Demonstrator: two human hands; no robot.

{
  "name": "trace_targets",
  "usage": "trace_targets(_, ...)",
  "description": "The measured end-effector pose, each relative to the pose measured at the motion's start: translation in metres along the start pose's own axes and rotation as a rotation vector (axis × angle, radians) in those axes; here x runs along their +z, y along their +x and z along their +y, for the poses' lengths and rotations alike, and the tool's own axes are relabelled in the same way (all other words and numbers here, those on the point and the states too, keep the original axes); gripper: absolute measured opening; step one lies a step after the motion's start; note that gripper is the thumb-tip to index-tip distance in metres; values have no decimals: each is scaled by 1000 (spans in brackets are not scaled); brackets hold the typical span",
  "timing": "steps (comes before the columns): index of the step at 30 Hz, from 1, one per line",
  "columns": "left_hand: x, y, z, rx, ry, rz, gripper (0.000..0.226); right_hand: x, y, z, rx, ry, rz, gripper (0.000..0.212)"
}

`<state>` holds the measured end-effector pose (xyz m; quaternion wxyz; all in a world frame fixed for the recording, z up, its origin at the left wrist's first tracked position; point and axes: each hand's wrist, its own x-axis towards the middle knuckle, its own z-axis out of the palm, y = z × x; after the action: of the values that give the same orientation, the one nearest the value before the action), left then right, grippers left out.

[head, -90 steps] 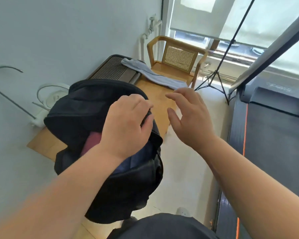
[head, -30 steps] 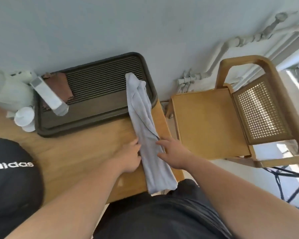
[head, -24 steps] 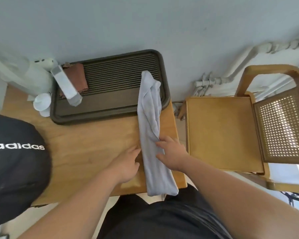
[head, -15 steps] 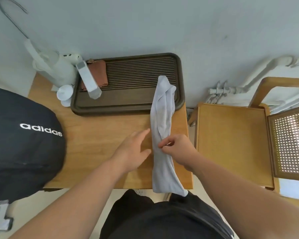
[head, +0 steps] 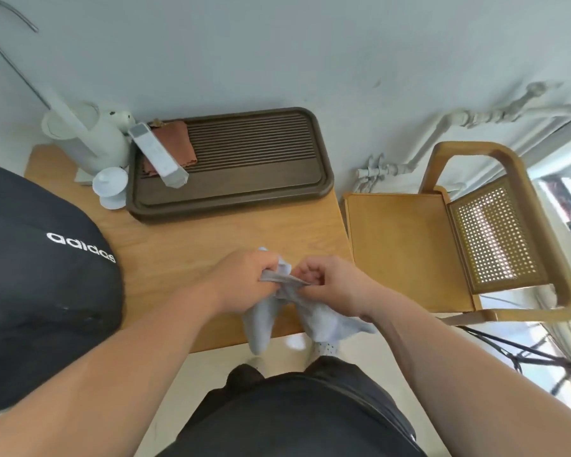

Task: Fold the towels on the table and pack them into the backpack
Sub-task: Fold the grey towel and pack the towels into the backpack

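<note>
Left hand (head: 244, 278) and right hand (head: 330, 285): both are being clenched on the pale grey towel (head: 261, 319), fingers curled round its bunched middle, knuckles close together. The towel is being held at the table's (head: 185, 252) near edge, toward the near right corner, and two loose ends are being left hanging over that edge. It is judged light, soft, limp and not fragile, so sag is being expected wherever it's unsupported. Better hold: two corners of a hem, pinched apart, then laid flat for folding. The backpack (head: 40, 291) is being kept at the table's left edge, well apart. A dark slatted tray (head: 244, 189) is being carried along the far edge, with a wooden chair (head: 402, 249) just beside the right edge.
</note>
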<state>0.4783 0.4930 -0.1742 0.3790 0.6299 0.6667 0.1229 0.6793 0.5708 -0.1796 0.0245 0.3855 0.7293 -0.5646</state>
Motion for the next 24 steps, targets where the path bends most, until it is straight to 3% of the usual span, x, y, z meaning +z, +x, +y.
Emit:
trace_targets(2, -6, -14, -9, -16, -18, 27, 30, 11, -4, -4, -18, -126, -1, 9)
trace_targets(4, -12, -25, -17, -31, -64, 64, 30, 22, -6, -8, -25, -184, 22, 21)
trace_targets(10, -25, -49, -36, -44, -194, 81, 25, 36, -12, -25, 4, 76, 222, 43)
trace_targets(17, -25, -64, -45, -39, -320, 100, 24, 47, -9, -39, -133, -167, 321, 40)
trace_targets(20, -27, -65, -43, -67, -451, 169, 25, 47, -17, -40, -110, -180, 291, 21)
trace_targets(24, -30, -65, -33, -25, -419, 223, 24, 51, -18, -35, -8, -377, 129, 39)
